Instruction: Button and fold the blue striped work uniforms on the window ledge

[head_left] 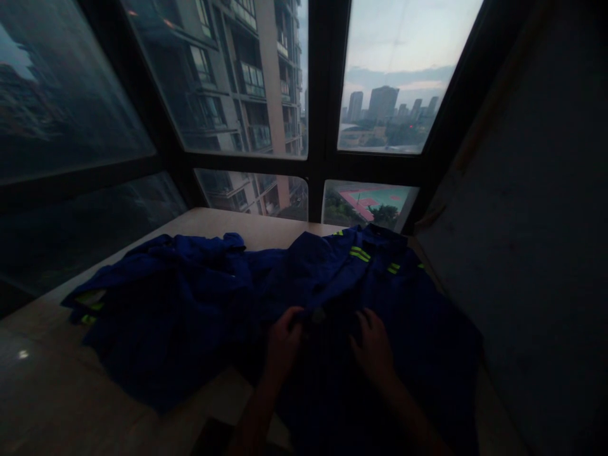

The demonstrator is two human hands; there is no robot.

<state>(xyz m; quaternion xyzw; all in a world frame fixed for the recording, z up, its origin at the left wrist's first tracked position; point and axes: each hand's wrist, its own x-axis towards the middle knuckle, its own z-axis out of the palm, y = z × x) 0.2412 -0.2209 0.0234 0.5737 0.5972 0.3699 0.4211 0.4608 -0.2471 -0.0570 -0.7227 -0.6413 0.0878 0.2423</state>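
Dark blue garments with yellow-green stripes lie on a pale ledge. The right one (418, 316) is spread out, its collar towards the window; the left one (175, 304) is rumpled. My left hand (285, 335) is closed on the edge of dark blue cloth near the middle. To its right, my right hand (373, 342) rests on the same dark cloth with curled fingers; its fingertips are lost in shadow. A small greyish spot (318, 315) shows on the cloth between the hands.
The pale ledge (38, 354) runs along dark-framed windows (323, 126), with buildings outside. A dark wall (532, 253) rises on the right. Something dark (213, 437) stands at the bottom edge, left of centre. The light is dim.
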